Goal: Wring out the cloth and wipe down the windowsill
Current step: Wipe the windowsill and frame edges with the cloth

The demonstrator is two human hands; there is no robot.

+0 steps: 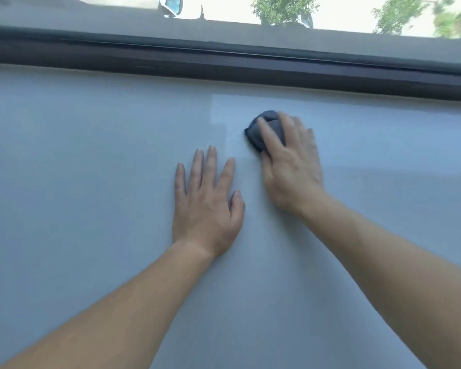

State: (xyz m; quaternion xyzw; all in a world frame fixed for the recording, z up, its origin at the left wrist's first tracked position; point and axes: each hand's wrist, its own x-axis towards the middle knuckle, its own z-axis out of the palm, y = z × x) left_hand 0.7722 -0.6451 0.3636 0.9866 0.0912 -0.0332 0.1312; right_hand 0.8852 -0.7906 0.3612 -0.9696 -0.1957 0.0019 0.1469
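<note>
A wide pale grey windowsill (91, 161) fills most of the view. A dark grey cloth (268, 123), bunched into a small wad, lies on it right of centre. My right hand (290, 166) lies on top of the cloth with its fingers over it and its thumb at the cloth's near side; the hand is slightly blurred. My left hand (206, 203) rests flat on the sill just left of it, fingers straight and spread, holding nothing. A shinier patch of sill shows to the left of the cloth and beyond it.
A dark window frame (224, 62) runs across the far edge of the sill, with glass above it. Through the glass I see a pale vehicle (171, 5) and green trees (282, 8) outside.
</note>
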